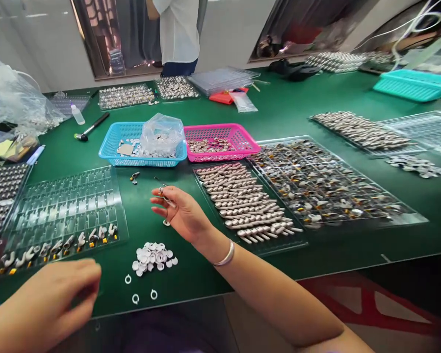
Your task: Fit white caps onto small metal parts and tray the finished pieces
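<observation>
My right hand [181,211] is raised over the green table, palm partly up. Its thumb and fingertips pinch a small silvery part with a pale stem [168,200]. At the lower left, my left hand [64,294] is closed, fingers curled inward; whatever they may hold is hidden. Between the hands lies a pile of white discs [152,257], with a few white rings [153,294] in front. Beyond my left hand, a clear compartment tray [69,196] carries a near row of small metal parts with orange tabs [81,240]. A similar small part [134,177] lies loose near the blue basket.
Blue [110,142] and pink [247,139] baskets of small pieces stand behind my hands. To the right are a tray of silvery rod-shaped parts [242,196] and a tray of assembled pieces [323,181]. A hammer [93,126] lies back left. A person [179,34] stands beyond the table.
</observation>
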### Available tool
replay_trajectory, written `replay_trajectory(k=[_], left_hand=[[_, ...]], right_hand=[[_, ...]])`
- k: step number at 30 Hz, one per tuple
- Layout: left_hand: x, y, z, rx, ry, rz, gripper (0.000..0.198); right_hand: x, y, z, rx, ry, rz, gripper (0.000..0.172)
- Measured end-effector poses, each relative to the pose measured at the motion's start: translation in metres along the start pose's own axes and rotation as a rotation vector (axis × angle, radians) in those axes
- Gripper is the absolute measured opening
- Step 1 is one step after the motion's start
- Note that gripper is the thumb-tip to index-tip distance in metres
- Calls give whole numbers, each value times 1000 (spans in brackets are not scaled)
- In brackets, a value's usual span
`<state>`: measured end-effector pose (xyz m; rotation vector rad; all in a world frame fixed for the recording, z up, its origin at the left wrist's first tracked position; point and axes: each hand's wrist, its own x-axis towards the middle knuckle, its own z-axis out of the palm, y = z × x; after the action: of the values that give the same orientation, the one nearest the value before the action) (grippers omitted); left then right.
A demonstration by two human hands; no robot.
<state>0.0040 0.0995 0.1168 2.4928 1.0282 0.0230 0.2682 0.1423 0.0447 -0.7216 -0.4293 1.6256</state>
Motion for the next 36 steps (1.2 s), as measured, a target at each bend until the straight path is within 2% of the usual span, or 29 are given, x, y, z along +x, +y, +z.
replay_trajectory(k=[2, 4, 6, 9, 15, 20, 24, 28, 32, 36], left_hand=[[-21, -2, 4, 78, -171, -79, 22], [-28, -8, 10, 95, -202, -174, 18], [-22, -14, 15, 106, -114, -271, 28], [5, -12, 26, 187, 19, -419, 41], [56, 15, 50, 43, 123, -258, 34], [72, 19, 57, 10, 146, -260, 27], [76, 20, 60, -35, 150, -251, 18], [80, 20, 57, -94, 203, -266, 17], [87, 12, 45, -212, 275, -288, 15], [97, 3, 30, -431, 331, -287, 22]], right_hand=[[-8, 0, 4, 2, -32, 4, 21], [-15, 2, 8, -16, -99, 25, 23], [-17, 4, 10, -38, -161, 28, 26], [-12, 2, 7, -57, -177, -40, 29], [1, -5, 2, -64, -73, -207, 27], [1, 0, 4, -93, -172, -190, 32], [-4, 2, 7, -118, -279, -101, 38], [-8, 3, 10, -158, -335, -21, 41], [-10, 5, 12, -213, -326, -39, 41], [-6, 7, 11, -307, -306, -84, 38]])
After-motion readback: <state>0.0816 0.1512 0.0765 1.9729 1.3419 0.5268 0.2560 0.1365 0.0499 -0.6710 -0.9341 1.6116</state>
